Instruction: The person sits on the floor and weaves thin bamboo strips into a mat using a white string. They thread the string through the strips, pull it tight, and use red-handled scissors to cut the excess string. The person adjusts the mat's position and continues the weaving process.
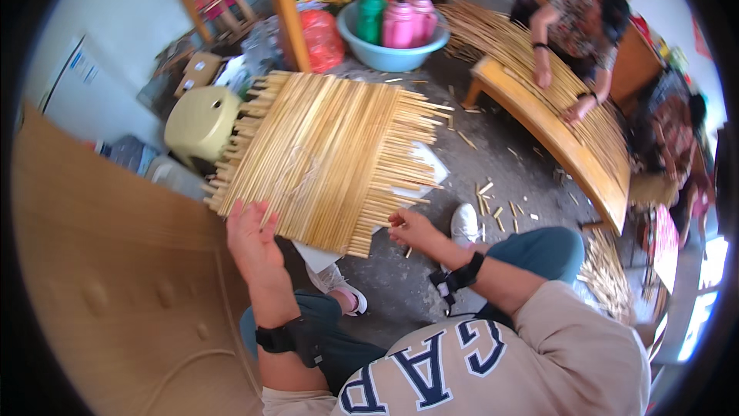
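A mat of straight yellow reed stalks (323,147) lies before me, its stalks side by side with uneven ends jutting out left and right. Pale thin strands (296,177) cross its middle. At the mat's near left corner is my left hand (252,235), palm partly turned up and fingers apart, with nothing visible in it. My right hand (418,231) is beside the stalk ends at the near right, thumb and fingers pinched together. Whatever it may hold is too small to make out. Under the mat a white sheet (427,166) sticks out.
Cut stalk pieces (499,212) litter the dark floor. Two people work at the right, one over a long wooden bench (554,147) piled with reeds. A blue basin (389,54) of flasks stands behind the mat, a beige stool (202,123) left, a wooden panel (115,262) near left.
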The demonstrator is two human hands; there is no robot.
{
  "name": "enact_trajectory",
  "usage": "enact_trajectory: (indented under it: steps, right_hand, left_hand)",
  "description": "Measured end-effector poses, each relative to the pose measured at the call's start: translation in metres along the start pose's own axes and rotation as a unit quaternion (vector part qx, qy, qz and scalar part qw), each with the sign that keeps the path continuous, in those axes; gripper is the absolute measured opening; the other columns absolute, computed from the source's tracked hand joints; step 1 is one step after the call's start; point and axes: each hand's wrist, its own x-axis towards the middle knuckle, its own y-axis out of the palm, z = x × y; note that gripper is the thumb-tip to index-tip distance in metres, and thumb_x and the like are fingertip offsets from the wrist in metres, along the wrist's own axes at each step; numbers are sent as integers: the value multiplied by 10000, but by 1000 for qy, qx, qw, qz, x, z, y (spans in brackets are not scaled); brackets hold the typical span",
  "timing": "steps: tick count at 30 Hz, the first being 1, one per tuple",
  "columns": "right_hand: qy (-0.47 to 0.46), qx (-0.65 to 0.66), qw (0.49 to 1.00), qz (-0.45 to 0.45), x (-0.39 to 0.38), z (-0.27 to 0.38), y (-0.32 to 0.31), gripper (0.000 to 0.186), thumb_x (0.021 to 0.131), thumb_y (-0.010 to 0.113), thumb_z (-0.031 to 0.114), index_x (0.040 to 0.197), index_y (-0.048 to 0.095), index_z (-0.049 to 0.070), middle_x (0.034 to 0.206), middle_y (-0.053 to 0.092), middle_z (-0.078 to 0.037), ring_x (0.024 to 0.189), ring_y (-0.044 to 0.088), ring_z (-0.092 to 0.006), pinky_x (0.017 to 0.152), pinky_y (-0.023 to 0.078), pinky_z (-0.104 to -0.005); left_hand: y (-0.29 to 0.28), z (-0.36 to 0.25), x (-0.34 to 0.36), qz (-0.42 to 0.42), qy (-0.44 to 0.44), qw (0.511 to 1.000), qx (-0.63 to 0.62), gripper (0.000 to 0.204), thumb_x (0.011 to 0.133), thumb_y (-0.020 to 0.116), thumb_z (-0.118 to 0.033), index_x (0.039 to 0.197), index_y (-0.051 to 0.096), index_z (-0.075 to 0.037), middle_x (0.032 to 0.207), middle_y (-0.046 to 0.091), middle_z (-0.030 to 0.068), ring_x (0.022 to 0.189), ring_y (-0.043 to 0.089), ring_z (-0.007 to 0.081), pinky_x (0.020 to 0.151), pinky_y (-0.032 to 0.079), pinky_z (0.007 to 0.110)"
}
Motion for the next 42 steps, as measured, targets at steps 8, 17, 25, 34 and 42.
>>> enact_trajectory:
  steps: [8,17,25,34,42]
  right_hand:
    - [-145,347,919,-116,-110,81,-213,193,853,521,200,937,537,27,817,598,-76,662,588,-138,572,479,-231]
    - [-150,394,898,-125,-121,66,-187,175,836,544,181,906,536,22,807,588,-81,671,578,-152,575,457,-248]
    - [-157,205,912,-318,-161,27,-232,167,822,539,122,934,551,-1,810,579,-64,687,580,-125,557,450,-214]
    - [-259,-313,877,-257,-201,-1,-215,162,756,568,158,852,598,30,852,594,-136,800,567,-294,694,451,-352]
    - [-182,-363,882,-239,-207,3,-217,206,774,554,214,877,602,43,881,595,-127,864,542,-300,752,430,-364]
  left_hand:
    - [17,14,2,92,-25,995,27,437,820,547,-183,1203,393,-40,1029,505,101,982,485,192,810,410,341]
    - [50,11,-79,257,5,911,324,355,825,550,-167,1149,483,-37,1091,506,94,991,486,175,779,402,290]
    - [-63,-21,-84,151,182,730,642,293,787,579,-190,1020,558,-12,985,571,125,932,543,238,824,411,328]
    - [-70,-26,-108,131,259,662,691,234,796,539,-262,918,614,-77,859,589,95,826,554,284,718,429,353]
    - [-87,-33,-105,166,267,645,697,207,790,526,-236,901,609,-81,852,587,96,837,542,292,723,431,366]
